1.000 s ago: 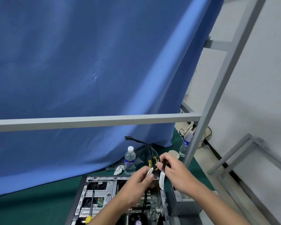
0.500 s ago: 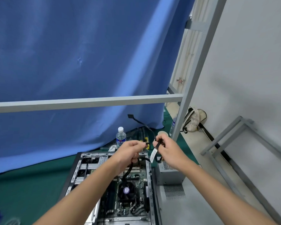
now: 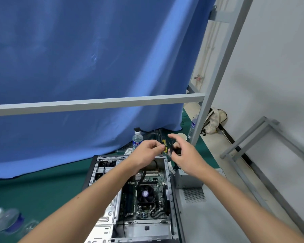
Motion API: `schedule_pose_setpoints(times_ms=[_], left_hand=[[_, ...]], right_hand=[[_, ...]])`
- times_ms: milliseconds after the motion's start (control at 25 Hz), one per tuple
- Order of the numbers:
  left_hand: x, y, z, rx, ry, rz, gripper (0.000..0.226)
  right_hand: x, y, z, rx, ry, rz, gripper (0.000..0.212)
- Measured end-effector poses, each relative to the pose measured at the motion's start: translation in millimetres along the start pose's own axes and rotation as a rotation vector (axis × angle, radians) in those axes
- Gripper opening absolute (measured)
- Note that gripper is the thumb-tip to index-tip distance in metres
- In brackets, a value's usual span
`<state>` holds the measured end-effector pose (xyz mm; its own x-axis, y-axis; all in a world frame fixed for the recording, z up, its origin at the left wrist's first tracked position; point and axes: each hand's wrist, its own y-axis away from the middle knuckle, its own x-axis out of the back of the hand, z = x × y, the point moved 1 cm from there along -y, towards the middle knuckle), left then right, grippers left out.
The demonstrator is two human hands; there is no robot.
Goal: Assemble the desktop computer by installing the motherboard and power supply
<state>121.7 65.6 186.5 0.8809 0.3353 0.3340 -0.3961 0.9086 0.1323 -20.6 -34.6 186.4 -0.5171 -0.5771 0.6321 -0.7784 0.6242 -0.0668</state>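
Case (image 3: 130, 199) is seen lying open below both forearms, on the green mat. Motherboard (image 3: 146, 193) is already seated inside it, under and just nearer than the left hand; its fan (image 3: 145, 193) is exposed.

Left hand (image 3: 146, 153) is held above the far end of the case, fingers curled, tips pinched together. Something thin appears to be pinched there, probably the black cable (image 3: 140, 176) running down from under the palm to the board, but the contact itself is hidden.

Right hand (image 3: 182, 153) is held just beside the left, fingertips nearly meeting. A black cable end or connector (image 3: 174, 151) is gripped between thumb and lower fingers, with the index finger raised off it.

Power supply (image 3: 189, 178) is seen below the right wrist, outside the case wall, so it is judged not yet installed.

Risks noted: the cable is being worked in mid-air over the open board, so a slipped connector could drop onto the fan. A pull on cables attached to the loose supply could drag it against the case wall. A water bottle (image 3: 137, 139) stands just beyond the left hand; a sweep of the arm could tip it toward the electronics.
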Motion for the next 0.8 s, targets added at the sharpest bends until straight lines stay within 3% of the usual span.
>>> schedule_pose_setpoints(times_ms=[120,320,440,520,680,800], left_hand=[[2,-1,-9,0.055,0.153,-0.027,0.025],[12,-3,-23,0.151,0.421,-0.085,0.034],[20,-7,-36,0.168,0.566,-0.105,0.035],[24,-5,-42,0.273,0.725,-0.119,0.040],[32,-8,-51,0.371,0.983,-0.007,0.021],[37,-10,-54,0.365,0.877,0.138,0.017]], right_hand=[[-10,-4,-9,0.012,0.091,0.018,0.058],[-28,-12,-22,0.078,0.147,0.030,0.032],[-42,-12,-28,0.121,0.116,0.052,0.035],[-51,-12,-30,0.153,0.121,0.044,0.038],[-71,-8,-33,0.217,0.049,-0.005,0.041],[-80,-9,-35,0.242,0.058,0.092,0.043]])
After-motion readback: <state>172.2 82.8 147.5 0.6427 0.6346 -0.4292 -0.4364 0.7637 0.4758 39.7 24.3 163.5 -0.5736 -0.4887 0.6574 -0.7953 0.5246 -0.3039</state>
